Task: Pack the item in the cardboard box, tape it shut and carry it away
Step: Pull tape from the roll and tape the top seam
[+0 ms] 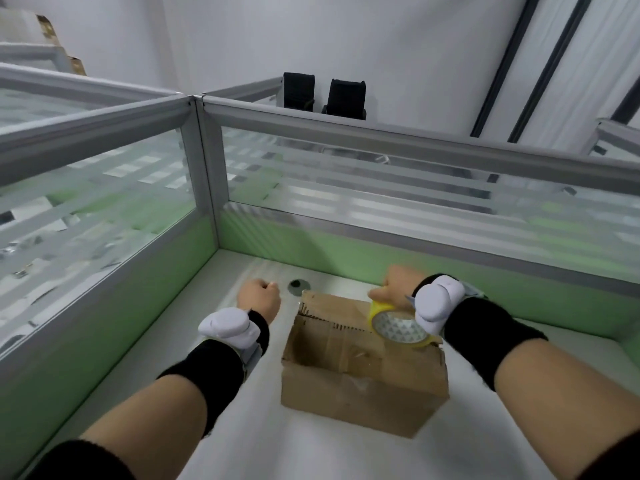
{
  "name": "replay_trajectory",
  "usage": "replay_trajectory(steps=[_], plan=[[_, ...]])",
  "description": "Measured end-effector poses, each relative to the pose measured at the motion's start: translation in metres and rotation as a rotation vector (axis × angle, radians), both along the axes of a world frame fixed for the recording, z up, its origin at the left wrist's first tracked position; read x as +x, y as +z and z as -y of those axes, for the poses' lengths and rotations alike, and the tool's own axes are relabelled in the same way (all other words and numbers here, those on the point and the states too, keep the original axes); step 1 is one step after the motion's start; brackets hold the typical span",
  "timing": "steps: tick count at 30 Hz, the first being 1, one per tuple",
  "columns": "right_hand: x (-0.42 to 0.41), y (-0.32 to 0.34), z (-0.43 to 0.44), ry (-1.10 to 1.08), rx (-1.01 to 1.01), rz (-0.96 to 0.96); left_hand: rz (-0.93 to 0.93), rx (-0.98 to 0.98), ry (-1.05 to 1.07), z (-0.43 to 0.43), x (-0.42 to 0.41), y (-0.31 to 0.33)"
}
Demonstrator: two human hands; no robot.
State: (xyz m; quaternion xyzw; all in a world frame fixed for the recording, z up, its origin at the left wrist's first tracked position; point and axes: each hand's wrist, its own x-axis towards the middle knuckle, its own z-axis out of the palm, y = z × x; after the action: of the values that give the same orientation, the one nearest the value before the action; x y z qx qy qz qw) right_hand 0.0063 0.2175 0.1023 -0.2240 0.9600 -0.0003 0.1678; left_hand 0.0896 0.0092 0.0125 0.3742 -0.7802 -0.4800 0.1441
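- One cardboard box [360,368] on the white desk [311,455], flaps folded down; contents hidden.
- One yellow-cored roll of clear tape [398,329], over the box's far right top edge, gripped by the right hand [398,284].
- Left hand [259,299] fisted around nothing, left of the box.
- Two black chairs [299,91] beyond the partition.

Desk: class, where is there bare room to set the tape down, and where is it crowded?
Free: the desk between left forearm and box; the near strip before the box; the patch right of the box, by the partition. Crowded: the box top, where the right hand holds the tape; the hole between left hand and box.
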Motion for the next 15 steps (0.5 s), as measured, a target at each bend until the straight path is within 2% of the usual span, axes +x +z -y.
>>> replay_trajectory(steps=[15], plan=[[0.001, -0.018, 0.025, 0.006, 0.119, 0.031, 0.069, 0.086, -0.023, 0.013, 0.002, -0.046]])
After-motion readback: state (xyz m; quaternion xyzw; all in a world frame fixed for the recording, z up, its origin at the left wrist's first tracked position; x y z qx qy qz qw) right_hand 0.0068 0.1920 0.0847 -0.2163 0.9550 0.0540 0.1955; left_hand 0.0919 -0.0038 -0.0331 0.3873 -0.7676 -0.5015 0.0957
